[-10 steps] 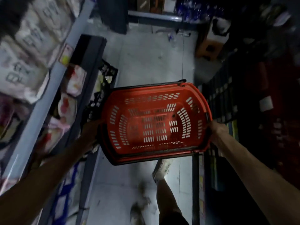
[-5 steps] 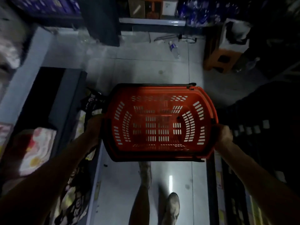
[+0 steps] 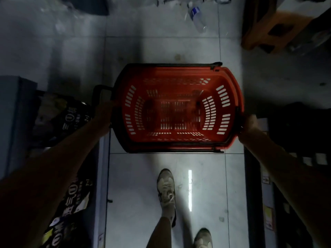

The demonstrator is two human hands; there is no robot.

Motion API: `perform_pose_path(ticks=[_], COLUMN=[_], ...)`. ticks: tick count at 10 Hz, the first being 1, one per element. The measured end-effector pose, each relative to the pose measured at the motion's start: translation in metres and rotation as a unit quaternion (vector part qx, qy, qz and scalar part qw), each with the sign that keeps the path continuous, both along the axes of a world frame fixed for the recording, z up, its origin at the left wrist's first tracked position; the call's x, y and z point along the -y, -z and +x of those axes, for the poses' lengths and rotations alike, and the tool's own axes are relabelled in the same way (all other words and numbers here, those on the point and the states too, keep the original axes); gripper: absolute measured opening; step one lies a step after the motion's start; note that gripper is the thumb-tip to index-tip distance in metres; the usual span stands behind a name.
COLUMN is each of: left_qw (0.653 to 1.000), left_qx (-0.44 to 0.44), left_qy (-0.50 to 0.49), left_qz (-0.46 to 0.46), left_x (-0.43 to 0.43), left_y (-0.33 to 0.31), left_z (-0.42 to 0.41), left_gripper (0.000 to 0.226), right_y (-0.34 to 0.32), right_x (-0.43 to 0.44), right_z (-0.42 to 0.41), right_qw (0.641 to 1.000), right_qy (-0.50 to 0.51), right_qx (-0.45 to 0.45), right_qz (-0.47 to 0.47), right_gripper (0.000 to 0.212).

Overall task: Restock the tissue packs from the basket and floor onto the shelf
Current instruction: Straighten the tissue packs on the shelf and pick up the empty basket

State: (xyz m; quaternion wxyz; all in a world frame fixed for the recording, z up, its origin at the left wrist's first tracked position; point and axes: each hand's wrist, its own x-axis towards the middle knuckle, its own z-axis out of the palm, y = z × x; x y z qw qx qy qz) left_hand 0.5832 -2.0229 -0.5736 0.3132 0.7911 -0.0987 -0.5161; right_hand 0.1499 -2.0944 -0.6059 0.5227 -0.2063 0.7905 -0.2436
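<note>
A red plastic basket (image 3: 179,83) with slotted walls and black handles hangs level above the tiled aisle floor, with nothing inside it. My left hand (image 3: 103,113) grips its left end near a black handle. My right hand (image 3: 250,122) grips its right rim. No tissue packs show in the basket or on the floor ahead. The shelf with tissue packs is out of view.
A low shelf (image 3: 16,113) with dark printed packs (image 3: 62,115) runs along the left. Dark shelving (image 3: 295,158) stands on the right. An orange stool (image 3: 275,29) and a plastic bottle (image 3: 197,17) lie on the floor ahead. My feet (image 3: 166,192) are below the basket.
The view has swung from the left-hand tissue shelf down to the floor. The basket stays in both hands and has moved forward along the aisle as I step.
</note>
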Motion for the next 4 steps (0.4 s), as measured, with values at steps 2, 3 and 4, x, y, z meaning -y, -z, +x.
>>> perform_pose_path(ticks=[2, 3, 4], left_qw=[0.999, 0.998, 0.995], left_qx=[-0.014, -0.004, 0.02], left_qy=[0.028, 0.063, 0.093], left_qz=[-0.007, -0.011, -0.003], left_x=[0.018, 0.017, 0.012], left_y=[0.016, -0.003, -0.035], left_z=[0.0, -0.009, -0.018], left_gripper=[0.02, 0.023, 0.013], right_y=[0.007, -0.007, -0.023], right_x=[0.007, 0.003, -0.002], right_z=[0.015, 0.016, 0.013], right_qw=[1.0, 0.998, 0.997], right_qy=[0.015, -0.042, -0.07], right_qx=[-0.018, -0.036, -0.028], right_qz=[0.006, 0.017, 0.007], right_gripper=[0.023, 0.02, 0.026])
